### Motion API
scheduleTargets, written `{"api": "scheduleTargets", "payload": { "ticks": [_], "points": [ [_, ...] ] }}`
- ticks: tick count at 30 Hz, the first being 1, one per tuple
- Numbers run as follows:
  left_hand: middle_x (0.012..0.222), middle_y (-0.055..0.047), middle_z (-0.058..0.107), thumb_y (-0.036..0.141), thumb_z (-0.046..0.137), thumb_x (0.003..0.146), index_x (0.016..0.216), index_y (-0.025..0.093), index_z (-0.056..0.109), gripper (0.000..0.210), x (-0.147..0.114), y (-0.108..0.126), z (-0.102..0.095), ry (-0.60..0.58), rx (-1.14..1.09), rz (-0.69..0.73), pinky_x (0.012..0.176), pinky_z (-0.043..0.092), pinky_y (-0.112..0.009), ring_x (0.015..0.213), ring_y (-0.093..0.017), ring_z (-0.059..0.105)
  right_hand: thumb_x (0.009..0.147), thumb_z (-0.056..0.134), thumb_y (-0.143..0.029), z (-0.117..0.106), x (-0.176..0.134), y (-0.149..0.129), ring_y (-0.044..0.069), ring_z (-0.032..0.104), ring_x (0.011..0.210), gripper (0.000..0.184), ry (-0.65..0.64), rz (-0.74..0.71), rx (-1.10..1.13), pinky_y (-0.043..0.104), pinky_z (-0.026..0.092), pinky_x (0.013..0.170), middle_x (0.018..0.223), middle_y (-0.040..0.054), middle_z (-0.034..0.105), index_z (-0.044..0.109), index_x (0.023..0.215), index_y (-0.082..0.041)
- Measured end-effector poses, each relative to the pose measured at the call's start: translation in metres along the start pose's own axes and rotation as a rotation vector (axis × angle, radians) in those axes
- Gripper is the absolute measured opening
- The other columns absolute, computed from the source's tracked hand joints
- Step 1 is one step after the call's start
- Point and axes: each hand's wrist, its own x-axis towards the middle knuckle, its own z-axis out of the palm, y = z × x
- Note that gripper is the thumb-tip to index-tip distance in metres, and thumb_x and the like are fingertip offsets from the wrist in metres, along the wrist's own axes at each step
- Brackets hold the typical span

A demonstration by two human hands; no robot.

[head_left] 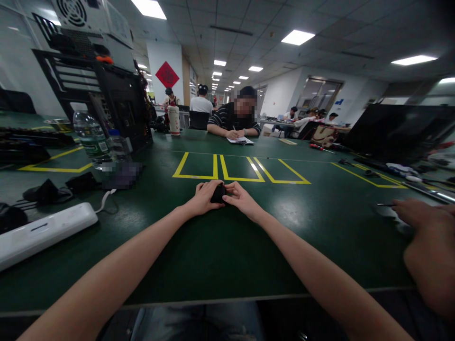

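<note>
Near the middle of the green table, a small dark rounded object sits between my two hands. My left hand is wrapped over its left side, the thumb along the near edge. From the right, my right hand grips it with fingertips and thumb. What kind of object it is cannot be made out, as fingers cover much of it. Just beyond my hands, yellow tape outlines mark several box shapes on the tabletop.
At left stand a white power strip, a water bottle and a black computer case. A person writes on a clipboard across the table. Another person's hand reaches in at right, near a dark monitor.
</note>
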Motion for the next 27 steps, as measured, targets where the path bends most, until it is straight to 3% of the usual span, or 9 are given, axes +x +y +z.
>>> {"api": "scheduleTargets", "payload": {
  "ticks": [7,12,19,27],
  "points": [
    [0.116,-0.006,0.043,0.038,0.06,0.067,0.118,0.024,0.03,0.061,0.001,-0.002,0.002,0.003,0.007,-0.003,0.092,0.024,-0.042,0.107,-0.025,0.04,0.069,0.057,-0.036,0.003,0.007,0.006,0.014,0.051,0.088,0.024,0.096,-0.013,-0.047,0.034,0.041,0.081,0.087,0.0008,0.054,0.047,0.084,-0.02],
    [0.117,-0.006,0.043,0.038,0.06,0.068,0.119,0.024,0.028,0.061,0.0,-0.002,0.001,0.003,0.001,0.004,0.092,0.023,-0.041,0.107,-0.024,0.04,0.069,0.056,-0.038,0.001,0.009,0.011,0.015,0.05,0.093,0.032,0.1,0.042,-0.055,0.035,0.041,0.083,0.096,0.0035,0.054,0.048,0.094,-0.02],
    [0.118,-0.006,0.043,0.039,0.06,0.068,0.119,0.024,0.028,0.062,0.0,-0.003,0.001,0.0,-0.003,0.004,0.092,0.024,-0.041,0.108,-0.025,0.04,0.067,0.06,-0.032,-0.001,0.003,0.006,0.016,0.051,0.093,0.03,0.021,0.012,-0.021,0.036,0.041,0.083,0.094,0.0015,0.054,0.046,0.091,-0.021],
    [0.117,-0.006,0.043,0.039,0.06,0.067,0.119,0.025,0.028,0.063,0.001,-0.002,0.001,0.0,-0.012,-0.011,0.092,0.024,-0.042,0.108,-0.025,0.041,0.069,0.056,-0.037,0.0,0.005,0.007,0.015,0.051,0.09,0.026,0.079,0.015,-0.036,0.035,0.043,0.081,0.091,0.001,0.053,0.047,0.088,-0.022]
  ]
}}
